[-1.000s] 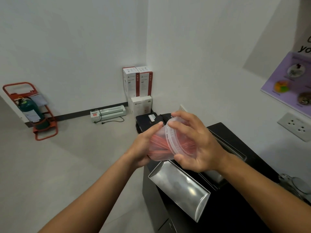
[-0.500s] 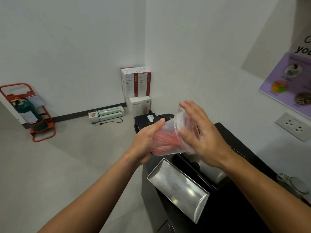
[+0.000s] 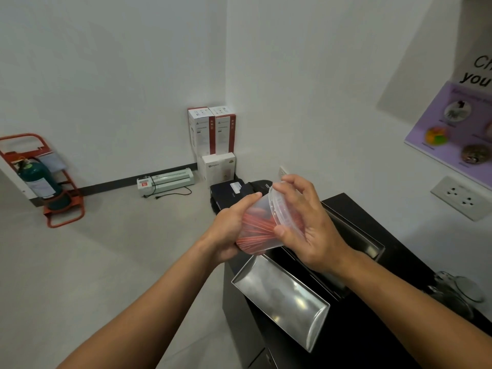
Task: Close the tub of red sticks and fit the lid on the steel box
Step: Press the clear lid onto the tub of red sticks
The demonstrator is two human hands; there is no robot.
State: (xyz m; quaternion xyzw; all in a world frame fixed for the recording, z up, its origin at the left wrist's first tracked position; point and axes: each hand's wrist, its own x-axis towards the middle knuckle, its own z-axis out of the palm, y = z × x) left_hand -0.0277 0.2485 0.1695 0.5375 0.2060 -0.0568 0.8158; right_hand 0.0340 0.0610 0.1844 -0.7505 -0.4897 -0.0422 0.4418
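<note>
A clear plastic tub of red sticks (image 3: 257,227) lies tilted on its side in the air above the black counter (image 3: 372,328). My left hand (image 3: 231,227) grips its base end. My right hand (image 3: 306,222) presses the clear round lid (image 3: 277,206) against the tub's mouth, fingers spread around the rim. Below them a steel lid (image 3: 282,296) lies upturned at the counter's left edge. The steel box (image 3: 354,235) is sunk in the counter behind it, mostly hidden by my right forearm.
Glass jars (image 3: 458,291) stand at the counter's right. A wall socket (image 3: 462,197) and a purple poster (image 3: 458,129) are on the right wall. On the floor are a black case (image 3: 234,190), white boxes (image 3: 213,134), a laminator (image 3: 165,181) and a green cylinder in a red cart (image 3: 40,179).
My right hand has shifted its fingers around the lid's rim while the tub stayed tilted in my left hand. The view has dipped slightly.
</note>
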